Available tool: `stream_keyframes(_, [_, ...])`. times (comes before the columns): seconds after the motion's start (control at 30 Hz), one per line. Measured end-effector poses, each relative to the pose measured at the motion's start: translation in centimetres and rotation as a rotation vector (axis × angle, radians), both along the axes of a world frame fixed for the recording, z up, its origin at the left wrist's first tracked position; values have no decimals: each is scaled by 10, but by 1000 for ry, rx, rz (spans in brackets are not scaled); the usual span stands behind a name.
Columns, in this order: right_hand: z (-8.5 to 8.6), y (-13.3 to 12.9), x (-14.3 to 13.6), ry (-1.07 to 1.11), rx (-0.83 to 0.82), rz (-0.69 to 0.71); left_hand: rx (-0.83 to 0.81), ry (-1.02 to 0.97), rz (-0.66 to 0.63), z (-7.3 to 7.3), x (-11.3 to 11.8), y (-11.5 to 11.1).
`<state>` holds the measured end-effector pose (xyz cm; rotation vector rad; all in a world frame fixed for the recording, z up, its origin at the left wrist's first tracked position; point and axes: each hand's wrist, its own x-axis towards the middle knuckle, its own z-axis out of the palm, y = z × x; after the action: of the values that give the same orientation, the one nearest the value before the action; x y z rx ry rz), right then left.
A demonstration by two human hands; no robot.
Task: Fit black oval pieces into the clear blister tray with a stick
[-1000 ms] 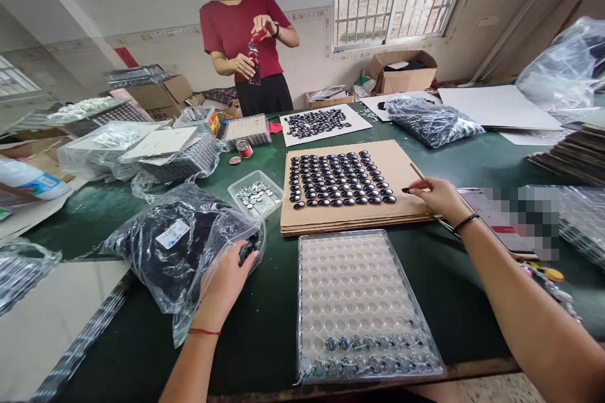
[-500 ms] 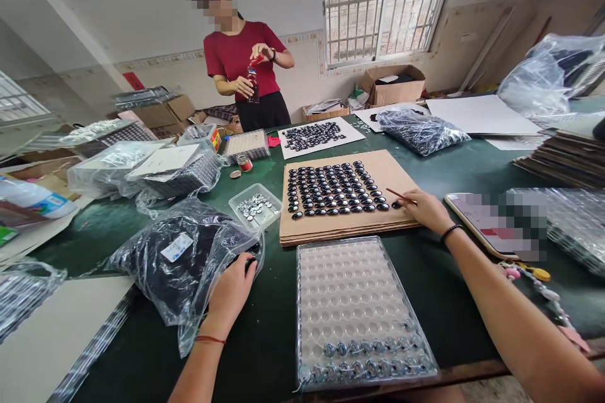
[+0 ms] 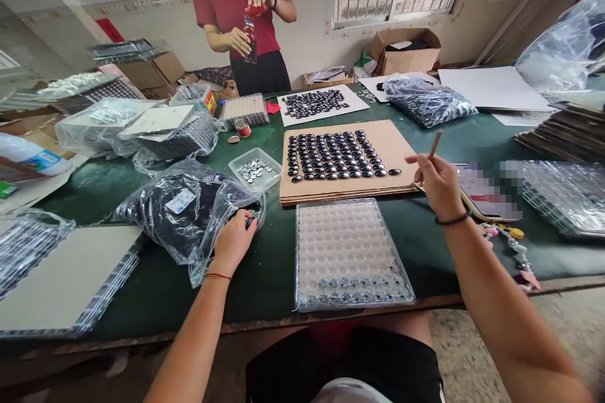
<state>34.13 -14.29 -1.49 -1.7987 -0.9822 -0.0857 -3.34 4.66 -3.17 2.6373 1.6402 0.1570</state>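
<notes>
My left hand (image 3: pixel 236 238) reaches into the mouth of a clear plastic bag (image 3: pixel 203 192) filled with dark pieces. Its fingers are curled there, and what they pinch is partly hidden. My right hand (image 3: pixel 438 182) is closed on a thin brown stick (image 3: pixel 435 143), raised beside the right edge of a stack of brown cardboard sheets (image 3: pixel 406 146). Shiny black oval pieces (image 3: pixel 331 154) lie in rows on the top sheet, a lone black oval (image 3: pixel 394 171) at the right end of the nearest row. Close to me lies a clear dimpled tray (image 3: pixel 347 245).
Left of the cardboard stands a clear box of small metal parts (image 3: pixel 258 169). A phone (image 3: pixel 486 192) and a beaded strap (image 3: pixel 517 252) lie at the right. Beyond, more black pieces cover a white board (image 3: pixel 314 104). Across the table, a co-worker (image 3: pixel 246 6) holds a bottle.
My right hand has lifted off the cardboard's near right corner, bringing the stick more upright and leaving the lone oval in place. My left hand stays at the bag. The view has tilted down.
</notes>
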Motion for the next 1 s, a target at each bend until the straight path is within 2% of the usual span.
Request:
stream_keyframes(0.03, [3,-8,-22,80,93,63,-7,-34,-11,0,-1,1])
stream_keyframes(0.1, [4,-24,-68,165,166,192,-11,-106,-42,-1,-3,3])
stream_keyframes(0.2, [0,-44,-124,211,85,430,-34,-198,-58,-3,-5,7])
stream_keyframes(0.27, [0,-54,-144,143,20,527,-59,-253,-41,-5,-7,11])
stream_keyframes(0.3, [1,-57,-148,96,-3,533,-69,-283,-33,-5,-8,12])
stream_keyframes(0.43, [7,-70,-142,-116,-91,350,-91,-406,-37,-5,-12,14])
stream_keyframes(0.57, [1,-82,-134,-266,-233,210,-103,-478,-102,-2,-9,14])
stream_keyframes(0.7, [-5,-92,-133,-294,-339,234,-96,-586,-155,-3,-6,16])
stream_keyframes(0.8, [4,-96,-130,-243,-248,234,-63,-650,-119,-1,-4,4])
stream_keyframes(0.9, [22,-84,-125,-195,-156,271,-19,-706,-79,16,12,-25])
stream_keyframes(0.93, [28,-73,-123,-190,-146,310,-28,-739,-125,23,22,-35])
stream_keyframes(1.0, [39,-46,-120,-203,-132,409,-151,-805,-286,39,48,-52])
